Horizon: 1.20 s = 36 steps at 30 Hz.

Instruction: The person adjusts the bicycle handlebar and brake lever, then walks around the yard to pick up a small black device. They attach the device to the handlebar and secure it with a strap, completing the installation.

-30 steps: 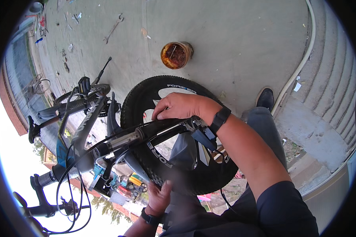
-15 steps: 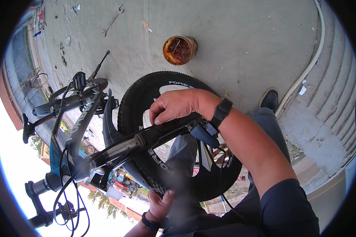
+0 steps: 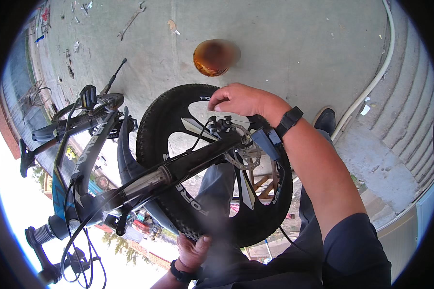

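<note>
Concrete floor, wrench and stained can on it. Bicycle at left, its front wheel before the person's legs. Left hand at lower tyre edge. Right hand near brake caliper, fingers curled. Can't tell whether either hand's fingers are closed; tips partly hidden.
</note>
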Motion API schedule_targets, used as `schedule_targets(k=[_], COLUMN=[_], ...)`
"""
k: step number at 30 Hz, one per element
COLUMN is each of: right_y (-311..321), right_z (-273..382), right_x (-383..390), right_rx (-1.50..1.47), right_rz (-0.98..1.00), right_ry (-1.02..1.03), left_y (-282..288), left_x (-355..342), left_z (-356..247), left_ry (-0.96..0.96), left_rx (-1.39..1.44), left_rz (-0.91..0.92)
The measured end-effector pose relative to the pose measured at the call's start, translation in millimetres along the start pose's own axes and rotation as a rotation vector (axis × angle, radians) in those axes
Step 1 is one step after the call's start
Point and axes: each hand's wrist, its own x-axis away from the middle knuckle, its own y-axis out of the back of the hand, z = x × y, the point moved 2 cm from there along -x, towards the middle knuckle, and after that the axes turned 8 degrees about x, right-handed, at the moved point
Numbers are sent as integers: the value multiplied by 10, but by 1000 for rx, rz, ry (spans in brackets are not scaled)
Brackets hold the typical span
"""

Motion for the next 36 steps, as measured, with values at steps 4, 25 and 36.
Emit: schedule_targets(k=[4, 25, 36], right_y=[-150, -399, -412], right_z=[-246, -171, -241], right_x=[64, -20, -62], right_rx=[-13, -127, -170], right_rz=[-4, -29, 5], right_ry=[-61, -16, -36], left_y=[2, -45, -10], left_x=[-5, -39, -40], left_z=[12, -42, -28], left_ry=[2, -36, -61], left_rx=[4, 26, -10], left_rz=[0, 12, 7])
